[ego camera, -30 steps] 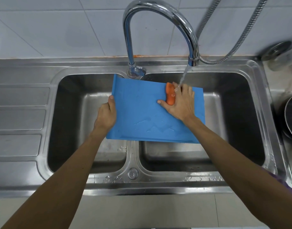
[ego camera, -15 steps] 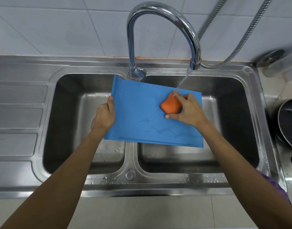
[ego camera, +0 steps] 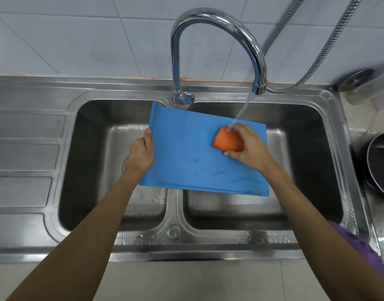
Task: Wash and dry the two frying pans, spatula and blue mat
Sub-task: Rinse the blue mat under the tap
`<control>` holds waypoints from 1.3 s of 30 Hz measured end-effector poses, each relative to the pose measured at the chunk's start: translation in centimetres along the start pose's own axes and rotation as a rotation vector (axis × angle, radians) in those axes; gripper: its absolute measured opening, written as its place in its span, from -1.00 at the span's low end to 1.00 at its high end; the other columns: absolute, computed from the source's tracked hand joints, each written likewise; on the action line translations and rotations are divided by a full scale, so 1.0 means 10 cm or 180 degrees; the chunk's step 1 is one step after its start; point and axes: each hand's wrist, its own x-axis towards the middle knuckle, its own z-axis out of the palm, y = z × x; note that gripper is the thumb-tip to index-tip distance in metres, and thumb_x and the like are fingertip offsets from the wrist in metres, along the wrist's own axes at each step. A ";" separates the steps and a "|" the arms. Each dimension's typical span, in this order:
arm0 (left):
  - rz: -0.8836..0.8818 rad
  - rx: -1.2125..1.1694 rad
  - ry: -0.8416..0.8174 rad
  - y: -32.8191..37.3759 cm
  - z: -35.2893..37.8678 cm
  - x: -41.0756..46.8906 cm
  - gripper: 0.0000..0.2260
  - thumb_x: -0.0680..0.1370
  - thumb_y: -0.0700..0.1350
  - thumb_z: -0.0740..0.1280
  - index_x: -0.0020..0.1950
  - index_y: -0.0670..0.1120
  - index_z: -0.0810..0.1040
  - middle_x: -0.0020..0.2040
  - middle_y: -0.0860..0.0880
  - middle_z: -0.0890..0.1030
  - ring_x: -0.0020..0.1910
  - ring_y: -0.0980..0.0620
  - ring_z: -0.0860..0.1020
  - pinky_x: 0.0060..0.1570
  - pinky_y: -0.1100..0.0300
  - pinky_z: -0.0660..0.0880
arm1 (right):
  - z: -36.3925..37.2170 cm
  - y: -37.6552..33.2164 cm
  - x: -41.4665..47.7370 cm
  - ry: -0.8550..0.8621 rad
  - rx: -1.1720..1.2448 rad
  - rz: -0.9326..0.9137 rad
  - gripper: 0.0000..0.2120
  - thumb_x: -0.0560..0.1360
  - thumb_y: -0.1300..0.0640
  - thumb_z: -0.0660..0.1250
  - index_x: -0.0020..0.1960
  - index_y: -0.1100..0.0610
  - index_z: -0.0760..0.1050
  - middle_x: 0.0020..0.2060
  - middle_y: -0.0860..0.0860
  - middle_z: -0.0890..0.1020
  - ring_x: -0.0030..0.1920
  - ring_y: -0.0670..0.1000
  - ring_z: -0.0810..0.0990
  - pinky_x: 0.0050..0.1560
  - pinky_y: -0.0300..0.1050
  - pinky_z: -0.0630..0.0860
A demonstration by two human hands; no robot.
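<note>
Both bare forearms reach up from the bottom corners of the frame toward the centre, over a stainless steel double-basin sink [ego camera: 173, 216]. The left hand [ego camera: 141, 155], left of centre, keeps a straight wrist. Its fingers curl under the left edge of a flat rectangular blue mat [ego camera: 186, 153] and its thumb lies on top along that edge, so the hand is clamped on the mat.

The mat fills the middle of the frame, above the divider between the two basins, with its far left corner close to the faucet base. Water pools and beads on its lower part. Whether its near edge rests on the divider cannot be told.

The right hand [ego camera: 252, 146], right of centre, bends at the wrist toward the left. Its fingers and thumb are wrapped round an orange sponge [ego camera: 227, 140], which presses on the mat's upper right part.

A thin stream of water [ego camera: 243, 109] falls from the spout of a curved chrome faucet [ego camera: 217, 20] in the upper centre and lands on the sponge and the fingertips. A ribbed metal hose [ego camera: 330, 44] crosses the upper right. At the right edge a round black frying pan [ego camera: 380, 166] sits beside the sink, partly cut off. A purple garment [ego camera: 360, 246] shows at the lower right, under the right forearm.
</note>
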 end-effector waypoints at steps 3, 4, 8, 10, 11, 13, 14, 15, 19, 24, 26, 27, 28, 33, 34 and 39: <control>0.0008 0.0010 -0.0009 0.01 0.01 0.00 -0.43 0.69 0.22 -0.07 -0.33 -0.13 0.36 -0.36 -0.06 0.49 -0.38 0.00 0.46 -0.33 0.14 0.36 | 0.08 0.00 0.03 0.0595 -0.0004 0.0072 -0.33 0.33 -0.10 0.62 0.37 -0.01 0.49 0.22 0.05 0.53 0.20 0.12 0.54 0.19 0.08 0.52; 0.0001 0.0015 -0.0009 0.00 0.00 0.01 -0.43 0.69 0.22 -0.07 -0.33 -0.12 0.35 -0.36 -0.06 0.48 -0.38 0.00 0.46 -0.33 0.14 0.36 | 0.12 -0.05 0.04 0.0791 0.0010 0.0217 -0.34 0.33 -0.17 0.60 0.35 -0.01 0.50 0.19 0.06 0.51 0.13 0.10 0.54 0.11 0.03 0.53; -0.0011 0.0010 -0.0051 -0.07 0.00 0.02 -0.40 0.66 0.29 -0.09 -0.32 -0.10 0.38 -0.35 -0.06 0.51 -0.35 -0.04 0.50 -0.29 0.07 0.41 | 0.35 -0.14 0.07 0.1403 -0.0256 0.0350 -0.39 0.44 -0.29 0.45 0.30 0.10 0.50 0.20 0.14 0.47 0.10 0.16 0.54 0.09 0.11 0.54; -0.0029 -0.0005 -0.0045 -0.07 0.01 0.03 -0.40 0.65 0.30 -0.09 -0.33 -0.08 0.38 -0.35 -0.05 0.51 -0.35 -0.05 0.50 -0.27 0.06 0.41 | 0.48 -0.13 0.11 0.1543 -0.0371 0.0152 -0.47 0.57 -0.18 0.34 0.35 0.17 0.46 0.34 0.19 0.46 0.28 0.22 0.48 0.26 0.16 0.45; -0.0036 -0.0021 -0.0031 -0.05 0.00 0.03 -0.41 0.65 0.30 -0.09 -0.34 -0.07 0.37 -0.35 -0.04 0.51 -0.34 -0.06 0.50 -0.27 0.06 0.41 | 0.55 -0.14 0.14 0.1530 -0.0340 0.0095 -0.50 0.63 -0.12 0.27 0.42 0.19 0.42 0.42 0.18 0.44 0.40 0.24 0.42 0.36 0.17 0.40; -0.0047 -0.0038 -0.0047 -0.01 -0.01 0.01 -0.42 0.66 0.29 -0.08 -0.33 -0.07 0.38 -0.33 -0.04 0.52 -0.33 -0.04 0.51 -0.28 0.09 0.41 | 0.72 -0.20 0.18 0.1557 -0.0231 0.0099 -0.50 0.69 -0.05 0.15 0.51 0.23 0.37 0.50 0.21 0.39 0.53 0.30 0.28 0.48 0.26 0.29; -0.0030 -0.0060 -0.0084 0.01 -0.01 -0.01 -0.43 0.67 0.27 -0.08 -0.32 -0.08 0.38 -0.33 -0.04 0.52 -0.33 -0.03 0.51 -0.31 0.12 0.40 | 0.81 -0.27 0.19 0.1564 -0.0217 0.0135 -0.48 0.70 -0.04 0.11 0.53 0.26 0.34 0.52 0.24 0.36 0.55 0.34 0.23 0.51 0.30 0.24; 0.0006 -0.0087 -0.0111 0.04 0.00 -0.02 -0.44 0.68 0.25 -0.07 -0.31 -0.10 0.38 -0.33 -0.05 0.51 -0.34 0.00 0.50 -0.34 0.15 0.39 | 0.90 -0.36 0.21 0.1507 -0.0268 0.0092 -0.46 0.69 -0.04 0.10 0.55 0.27 0.30 0.54 0.27 0.31 0.56 0.35 0.18 0.54 0.30 0.18; -0.0006 -0.0005 0.0001 0.03 -0.02 -0.06 -0.43 0.68 0.23 -0.06 -0.34 -0.10 0.36 -0.37 -0.04 0.50 -0.38 -0.03 0.49 -0.35 0.11 0.39 | 1.11 -0.69 0.06 0.0776 -0.0704 -0.0822 -0.44 0.69 -0.02 0.07 0.65 0.10 0.10 0.62 0.21 0.10 0.62 0.26 0.04 0.61 0.20 0.05; -0.0026 0.0022 0.0049 -0.04 -0.04 -0.08 -0.44 0.69 0.20 -0.05 -0.36 -0.11 0.31 -0.40 -0.04 0.43 -0.41 -0.01 0.42 -0.36 0.12 0.33 | 0.81 -0.10 -0.24 0.1013 -0.1019 -0.0351 -0.46 0.66 -0.01 0.04 0.61 0.14 0.21 0.61 0.23 0.13 0.60 0.30 0.10 0.58 0.26 0.08; 0.0012 0.0010 0.0025 -0.04 -0.04 -0.09 -0.46 0.70 0.18 -0.05 -0.37 -0.09 0.27 -0.42 0.00 0.39 -0.44 0.02 0.37 -0.38 0.15 0.29 | 0.62 0.12 -0.19 0.1263 -0.0979 0.0275 -0.46 0.67 0.01 0.01 0.57 0.25 0.24 0.59 0.29 0.16 0.58 0.36 0.12 0.58 0.27 0.08; 0.0023 0.0000 0.0012 -0.04 -0.04 -0.09 -0.47 0.70 0.18 -0.05 -0.36 -0.09 0.27 -0.42 0.00 0.38 -0.44 0.03 0.37 -0.38 0.16 0.29 | 0.56 0.14 -0.08 0.1337 -0.0920 0.0455 -0.46 0.68 0.03 -0.01 0.55 0.31 0.25 0.56 0.33 0.20 0.56 0.39 0.14 0.57 0.28 0.09; 0.0022 -0.0012 -0.0009 -0.04 -0.05 -0.09 -0.47 0.70 0.19 -0.05 -0.36 -0.08 0.28 -0.42 0.01 0.39 -0.44 0.03 0.37 -0.38 0.16 0.30 | 0.53 0.08 0.06 0.1355 -0.0896 0.0503 -0.45 0.68 0.04 -0.03 0.54 0.35 0.25 0.54 0.34 0.25 0.55 0.40 0.17 0.57 0.28 0.11; -0.0077 0.0021 -0.0012 -0.04 -0.04 -0.12 -0.44 0.69 0.21 -0.07 -0.30 -0.13 0.39 -0.34 -0.03 0.51 -0.36 -0.01 0.49 -0.31 0.11 0.40 | 1.02 -0.83 0.49 0.1247 -0.0898 -0.0476 -0.50 0.64 0.12 0.06 0.50 0.35 0.35 0.46 0.29 0.42 0.50 0.36 0.33 0.53 0.25 0.24; -0.0107 0.0046 0.0002 -0.03 -0.03 -0.12 -0.42 0.69 0.21 -0.07 -0.27 -0.14 0.45 -0.31 -0.03 0.55 -0.32 -0.02 0.54 -0.27 0.09 0.45 | 1.12 -0.99 0.41 0.1167 -0.0928 -0.0747 -0.50 0.64 0.12 0.09 0.50 0.34 0.36 0.46 0.27 0.43 0.49 0.34 0.34 0.54 0.23 0.24; -0.0149 0.0058 0.0028 -0.06 -0.05 -0.11 -0.35 0.68 0.25 -0.09 -0.21 -0.20 0.53 -0.28 -0.08 0.60 -0.25 -0.10 0.60 -0.17 -0.02 0.55 | 1.11 -0.59 -0.21 0.0826 -0.0996 -0.1466 -0.53 0.58 0.25 0.18 0.48 0.28 0.42 0.46 0.21 0.46 0.49 0.26 0.38 0.53 0.18 0.27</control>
